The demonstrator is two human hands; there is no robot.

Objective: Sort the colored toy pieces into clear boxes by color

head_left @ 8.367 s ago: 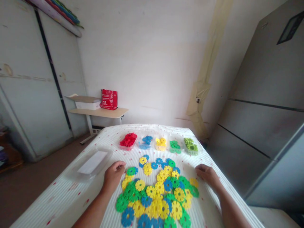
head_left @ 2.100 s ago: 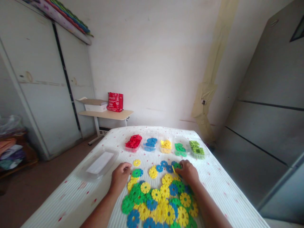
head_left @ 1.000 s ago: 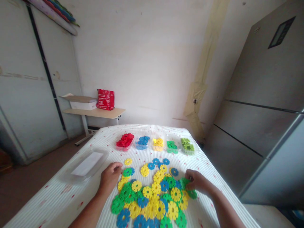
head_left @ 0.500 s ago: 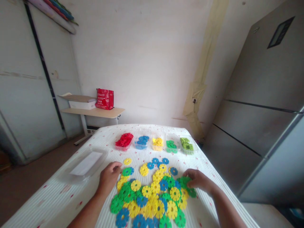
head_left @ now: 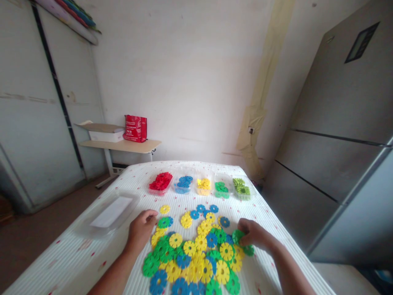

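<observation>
Flower-shaped plastic discs in yellow, green and blue lie in an overlapping heap (head_left: 196,256) on the table before me. At the heap's right edge my right hand (head_left: 251,232) has its thumb and fingers closed on a green disc (head_left: 237,236). Another green disc (head_left: 248,250) lies just under that hand. My left hand (head_left: 141,225) rests at the left edge, loosely curled with thumb and finger a little apart and nothing visible in it. Closest to its fingertips are a yellow disc (head_left: 165,209) and a green disc (head_left: 163,222).
Behind the heap stand clear tubs of red pieces (head_left: 161,181), blue discs (head_left: 184,182), yellow discs (head_left: 204,184), green discs (head_left: 221,188) and light green pieces (head_left: 241,187). A clear plastic lid or tray (head_left: 89,229) with white paper (head_left: 112,211) lies left. A fridge (head_left: 331,135) stands right.
My right hand has shifted slightly at the green discs, and the one at its fingertips now shows more separately. The left hand has stayed in place.
</observation>
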